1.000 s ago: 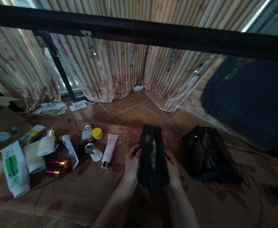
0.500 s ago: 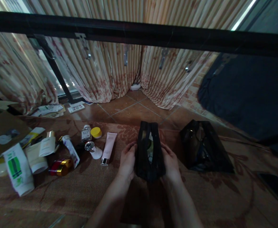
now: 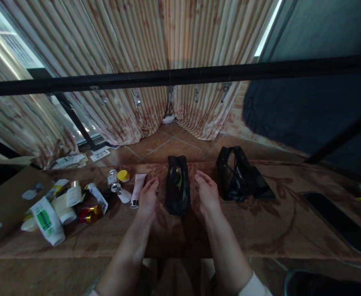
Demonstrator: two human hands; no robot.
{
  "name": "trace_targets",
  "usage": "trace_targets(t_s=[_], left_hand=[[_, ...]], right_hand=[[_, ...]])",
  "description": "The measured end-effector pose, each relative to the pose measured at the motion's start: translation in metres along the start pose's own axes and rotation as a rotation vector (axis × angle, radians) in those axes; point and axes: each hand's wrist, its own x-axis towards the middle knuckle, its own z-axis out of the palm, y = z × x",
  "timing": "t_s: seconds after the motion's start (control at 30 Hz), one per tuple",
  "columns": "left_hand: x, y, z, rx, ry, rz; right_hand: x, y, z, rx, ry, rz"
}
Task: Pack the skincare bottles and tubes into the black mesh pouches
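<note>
A black mesh pouch point(image 3: 170, 193) lies in the middle of the patterned cloth, its top parted, with a greenish item inside that I cannot name. To its left is my left hand point(image 3: 149, 198), fingers loosely extended, holding nothing and close to a pink squeeze tube point(image 3: 138, 187) with a silver cap. On the pouch's other side my right hand point(image 3: 207, 191) is empty, its fingers apart from the mesh. Further right sits a second black mesh bag point(image 3: 244, 174), its top gaping and dark contents inside.
At left are a white-and-green tube point(image 3: 47, 221), a red-and-gold jar point(image 3: 90, 214), a white bottle point(image 3: 123, 194), a yellow-lidded jar point(image 3: 123, 176) and a cardboard box point(image 3: 12, 205). A dark phone-like slab point(image 3: 337, 220) lies at right. A black bar point(image 3: 180, 77) crosses above.
Both hands have let go of the black mesh pouch and moved apart to either side of it. The pouch now rests on the cloth. The camera view has shifted.
</note>
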Motion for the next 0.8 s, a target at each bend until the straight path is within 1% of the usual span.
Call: trace_targets(t_s=[0.1, 0.3, 0.4, 0.5, 0.63, 0.7, 0.8], left_hand=[[0.003, -0.003, 0.005, -0.022, -0.021, -0.017], [0.018, -0.024, 0.013, -0.118, -0.119, -0.121], [0.020, -0.031, 0.016, -0.174, -0.151, -0.135], [0.017, -0.032, 0.019, -0.207, -0.188, -0.129], [0.013, -0.029, 0.022, -0.207, -0.214, -0.115], [0.013, -0.029, 0.023, -0.200, -0.211, -0.104], [0.015, -0.033, 0.024, -0.177, -0.190, -0.089]], right_hand=[[-0.003, -0.002, -0.001, -0.010, -0.006, -0.001], [-0.001, 0.005, -0.002, -0.048, 0.032, -0.016], [0.000, 0.011, 0.001, -0.071, 0.043, -0.008], [0.001, 0.014, 0.000, -0.094, 0.070, -0.005], [0.004, 0.016, -0.010, -0.117, 0.114, -0.015], [0.005, 0.021, -0.014, -0.109, 0.096, -0.007], [0.007, 0.030, -0.014, -0.088, 0.023, 0.029]])
